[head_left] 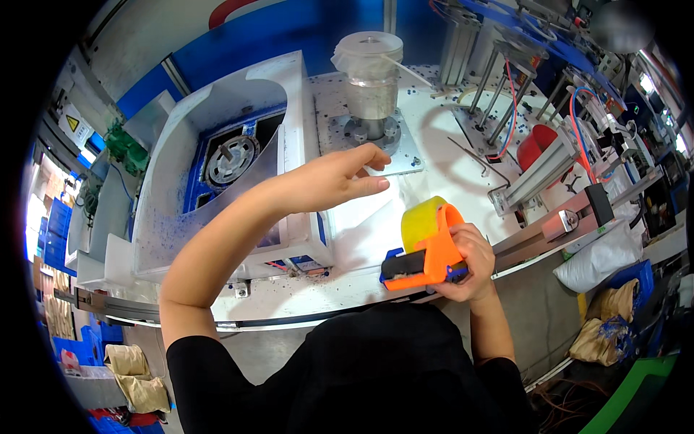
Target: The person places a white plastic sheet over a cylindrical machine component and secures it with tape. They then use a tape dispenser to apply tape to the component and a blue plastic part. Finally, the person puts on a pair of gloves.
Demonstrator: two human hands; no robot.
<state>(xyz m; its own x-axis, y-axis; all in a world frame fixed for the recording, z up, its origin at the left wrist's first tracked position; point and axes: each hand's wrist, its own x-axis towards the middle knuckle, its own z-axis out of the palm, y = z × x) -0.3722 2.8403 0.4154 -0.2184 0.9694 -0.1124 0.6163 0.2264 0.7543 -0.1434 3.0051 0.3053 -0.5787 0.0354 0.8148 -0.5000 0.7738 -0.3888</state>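
My right hand (470,264) is wrapped round an orange tape dispenser (442,253) with a roll of yellowish tape (423,223) in it. The dispenser is over the front part of the white worktop (282,307), its dark end facing left. My left hand (336,177) reaches across in mid-view, thumb and fingers apart, and I see nothing between them. Just beyond those fingers is a metal base plate (410,155), bearing a clear cylinder (372,94) with a whitish lid and a plastic cover.
On the left stands a white open-topped box (293,145) with a round metal part (233,160) inside. Bent hex keys (481,163), a red cup (536,147) and a metal rail (535,249) are on the right. Small dark bits are scattered behind.
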